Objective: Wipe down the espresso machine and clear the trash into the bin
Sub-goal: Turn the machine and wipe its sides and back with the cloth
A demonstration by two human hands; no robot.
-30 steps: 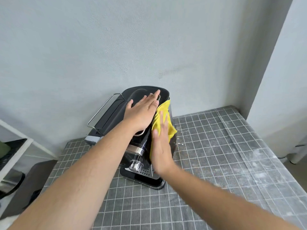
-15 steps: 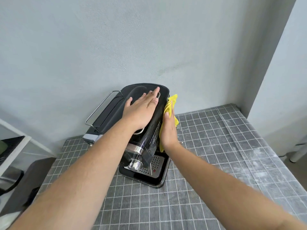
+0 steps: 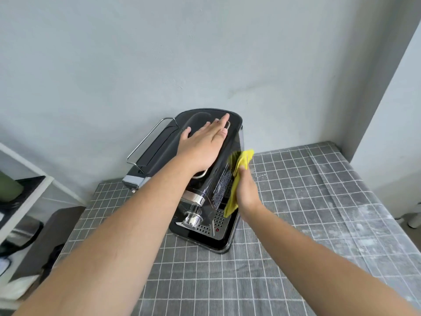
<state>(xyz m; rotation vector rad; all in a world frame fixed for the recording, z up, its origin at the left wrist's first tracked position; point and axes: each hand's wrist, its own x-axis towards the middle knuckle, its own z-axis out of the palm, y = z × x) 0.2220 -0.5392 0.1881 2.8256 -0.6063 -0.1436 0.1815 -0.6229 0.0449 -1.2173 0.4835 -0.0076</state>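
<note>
The black espresso machine [image 3: 231, 142] stands on the grey checked tablecloth [image 3: 296, 201] close to the wall. Its chrome group head and perforated drip tray face me. My left hand [image 3: 202, 144] lies flat on the machine's top with straight fingers. My right hand [image 3: 247, 192] presses a yellow cloth [image 3: 245, 156] against the machine's right side panel. The cloth sticks out above and below the hand. The right hand's fingers are mostly hidden behind its edge.
A white shelf frame [image 3: 27, 197] stands at the left, with a green object [image 3: 9, 185] on it. A dark object [image 3: 45, 236] sits low beside the table's left edge. Whitish dusty smears [image 3: 341, 224] mark the cloth at the right. Walls close in behind and on the right.
My right hand slid the yellow cloth along the machine's right side, first toward the back, then lower down the panel. My left hand stayed flat on top.
</note>
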